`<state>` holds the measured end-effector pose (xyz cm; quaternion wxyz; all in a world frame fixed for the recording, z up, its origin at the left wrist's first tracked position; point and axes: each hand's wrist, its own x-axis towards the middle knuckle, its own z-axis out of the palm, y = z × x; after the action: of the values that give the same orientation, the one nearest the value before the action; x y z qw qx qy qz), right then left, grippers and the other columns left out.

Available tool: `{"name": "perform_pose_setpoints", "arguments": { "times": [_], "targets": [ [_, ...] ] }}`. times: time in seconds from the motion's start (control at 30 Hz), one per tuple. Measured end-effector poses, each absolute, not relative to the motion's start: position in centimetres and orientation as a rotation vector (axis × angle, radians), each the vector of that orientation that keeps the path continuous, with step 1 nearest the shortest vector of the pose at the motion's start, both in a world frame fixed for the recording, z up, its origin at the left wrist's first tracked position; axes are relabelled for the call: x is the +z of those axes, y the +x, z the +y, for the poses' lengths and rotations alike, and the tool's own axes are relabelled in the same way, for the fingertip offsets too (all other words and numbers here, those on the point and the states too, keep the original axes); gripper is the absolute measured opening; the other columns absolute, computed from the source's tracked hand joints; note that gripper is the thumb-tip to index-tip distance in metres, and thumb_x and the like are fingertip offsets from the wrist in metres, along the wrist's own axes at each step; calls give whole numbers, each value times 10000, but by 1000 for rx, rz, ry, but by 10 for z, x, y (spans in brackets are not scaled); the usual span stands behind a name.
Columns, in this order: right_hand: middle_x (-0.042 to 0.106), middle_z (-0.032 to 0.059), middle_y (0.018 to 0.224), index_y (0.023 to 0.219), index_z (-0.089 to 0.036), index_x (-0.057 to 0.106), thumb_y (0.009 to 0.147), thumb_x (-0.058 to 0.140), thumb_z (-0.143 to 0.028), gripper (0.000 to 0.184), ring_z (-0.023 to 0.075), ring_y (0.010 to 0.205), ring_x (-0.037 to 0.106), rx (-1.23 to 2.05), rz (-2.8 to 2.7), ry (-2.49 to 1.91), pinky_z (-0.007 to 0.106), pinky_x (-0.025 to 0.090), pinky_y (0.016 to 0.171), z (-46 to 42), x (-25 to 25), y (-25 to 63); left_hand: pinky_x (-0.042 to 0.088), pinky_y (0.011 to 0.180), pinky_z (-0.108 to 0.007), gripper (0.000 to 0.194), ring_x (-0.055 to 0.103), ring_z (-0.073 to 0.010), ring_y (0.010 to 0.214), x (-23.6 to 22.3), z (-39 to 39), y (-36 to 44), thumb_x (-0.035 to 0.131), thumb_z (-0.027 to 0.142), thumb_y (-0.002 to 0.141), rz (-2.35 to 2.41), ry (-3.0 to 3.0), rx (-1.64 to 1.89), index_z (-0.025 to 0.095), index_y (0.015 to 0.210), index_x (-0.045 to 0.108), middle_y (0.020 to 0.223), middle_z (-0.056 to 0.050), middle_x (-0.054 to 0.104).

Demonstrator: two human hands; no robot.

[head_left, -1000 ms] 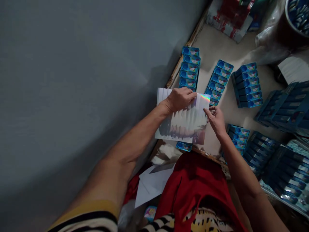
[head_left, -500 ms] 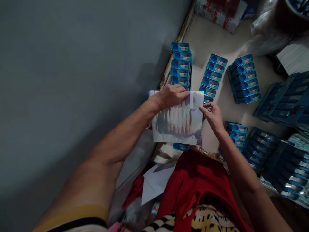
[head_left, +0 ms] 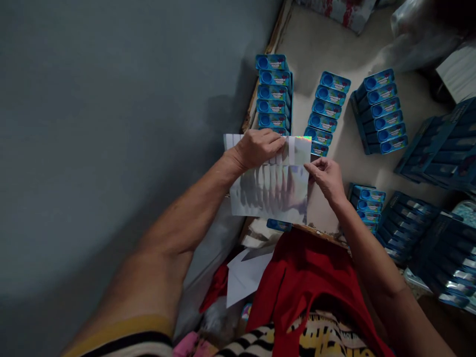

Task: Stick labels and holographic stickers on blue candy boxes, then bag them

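A shiny silver sheet (head_left: 269, 196) with a rainbow glint at its top right corner is held level in front of me. Pale upright bands run along its upper part, and wavy reflections cover the lower part. My left hand (head_left: 258, 148) lies over the top edge, its fingers bent together on the sheet; what is under the fingertips is hidden. At the right edge, my right hand (head_left: 326, 174) pinches the sheet between thumb and fingers. Just behind the sheet, a row of blue tins (head_left: 273, 91) is partly covered by it.
More blue tins stand in rows at the middle (head_left: 327, 109) and right (head_left: 385, 111) of the table (head_left: 305, 44). Dark blue stacks (head_left: 442, 148) crowd the far right. A grey wall (head_left: 130, 99) borders the left side. White papers (head_left: 247, 277) lie below, beside a red apron (head_left: 301, 267).
The sheet and both hands appear slightly further left, while the view has shifted a little. Both hands keep their hold on the sheet.
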<state>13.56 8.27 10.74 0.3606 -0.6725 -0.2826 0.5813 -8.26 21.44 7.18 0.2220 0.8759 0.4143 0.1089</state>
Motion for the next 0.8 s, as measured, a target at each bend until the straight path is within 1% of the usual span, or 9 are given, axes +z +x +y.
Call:
{"name": "perform_pose_setpoints", "arguments": {
  "times": [0.1, 0.23, 0.4, 0.47, 0.53, 0.67, 0.8],
  "targets": [
    [647, -28, 571, 733, -251, 596, 832, 754, -458, 279, 168, 500, 629, 1497, -750, -1738, 291, 482, 547, 80, 110, 130, 573, 898, -451, 209, 758, -283, 981, 73, 209, -82, 590, 340, 931, 1110, 2447, 312, 225, 904, 762, 995, -104, 798],
    [629, -34, 567, 727, -259, 571, 872, 708, -407, 248, 163, 520, 608, 1461, -835, -1769, 291, 469, 588, 73, 111, 124, 573, 884, -390, 175, 743, -230, 897, 74, 197, -79, 600, 260, 904, 1298, 2339, 467, 223, 879, 769, 935, -75, 798],
    [615, -20, 638, 774, -270, 569, 916, 657, -441, 238, 181, 646, 591, 1322, -988, -1823, 291, 424, 628, 61, 107, 120, 542, 718, -311, 89, 655, -164, 720, 82, 190, -71, 667, 206, 835, 1446, 2111, 602, 213, 815, 753, 865, -47, 764],
    [612, -18, 668, 800, -273, 568, 932, 638, -464, 243, 185, 676, 584, 1290, -1009, -1844, 292, 422, 641, 57, 103, 119, 530, 678, -295, 70, 627, -151, 696, 87, 191, -69, 685, 178, 805, 1471, 2016, 631, 208, 779, 743, 857, -45, 756],
    [604, -17, 678, 805, -273, 561, 936, 627, -482, 255, 186, 684, 576, 1291, -995, -1837, 293, 427, 648, 54, 98, 119, 532, 674, -282, 66, 622, -147, 700, 92, 193, -68, 696, 159, 786, 1473, 1917, 602, 200, 762, 742, 830, -36, 748],
    [590, -13, 682, 785, -268, 562, 908, 639, -502, 275, 185, 681, 564, 1350, -912, -1786, 294, 433, 644, 47, 88, 122, 526, 664, -264, 47, 634, -146, 690, 104, 205, -70, 719, 166, 778, 1425, 1728, 420, 171, 754, 759, 750, -20, 726],
    [609, -9, 679, 796, -258, 606, 890, 653, -545, 305, 184, 676, 576, 1385, -875, -1809, 290, 444, 639, 41, 86, 128, 522, 668, -269, 114, 659, -168, 712, 117, 218, -74, 738, 261, 820, 1401, 1641, 302, 170, 771, 785, 730, -24, 727]
  ]
}}
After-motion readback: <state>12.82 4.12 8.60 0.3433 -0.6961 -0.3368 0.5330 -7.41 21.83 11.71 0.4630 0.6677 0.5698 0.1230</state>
